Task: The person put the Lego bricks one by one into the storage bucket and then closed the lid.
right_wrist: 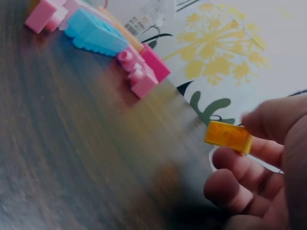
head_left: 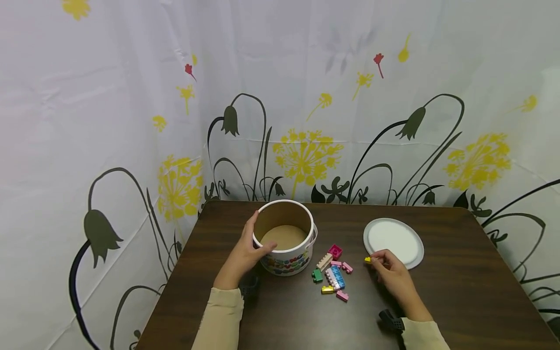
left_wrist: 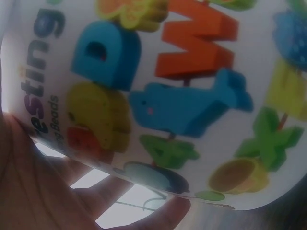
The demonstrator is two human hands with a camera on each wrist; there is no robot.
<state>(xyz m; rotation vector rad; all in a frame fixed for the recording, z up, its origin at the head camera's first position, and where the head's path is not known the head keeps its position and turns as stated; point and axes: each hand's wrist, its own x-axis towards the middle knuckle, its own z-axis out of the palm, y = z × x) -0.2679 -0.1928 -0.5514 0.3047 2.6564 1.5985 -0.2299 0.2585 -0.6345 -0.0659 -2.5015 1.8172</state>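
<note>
Beige sleeves [head_left: 218, 316] extend over a dark wood tabletop [head_left: 288, 321] as a person's right hand [head_left: 391, 274] pinches a small yellow brick [right_wrist: 228, 136] between thumb and fingers, beside the near-left edge of a round white disc [head_left: 393, 240]. Whether brick and disc touch cannot be told. Left of the brick lies a cluster of toy bricks [head_left: 336, 276] in pink, blue, green, beige and yellow, some touching, others just apart. Beside the cluster, an upright white bucket [head_left: 286, 262] printed with colorful letters and animals shows its tan inside; the left hand [head_left: 247, 248] grips its side, thumb over the near rim and fingers spread along the outer wall. Behind the tabletop hangs a white curtain [head_left: 284, 58] patterned with yellow blooms and drooping dark-green flowers.
</note>
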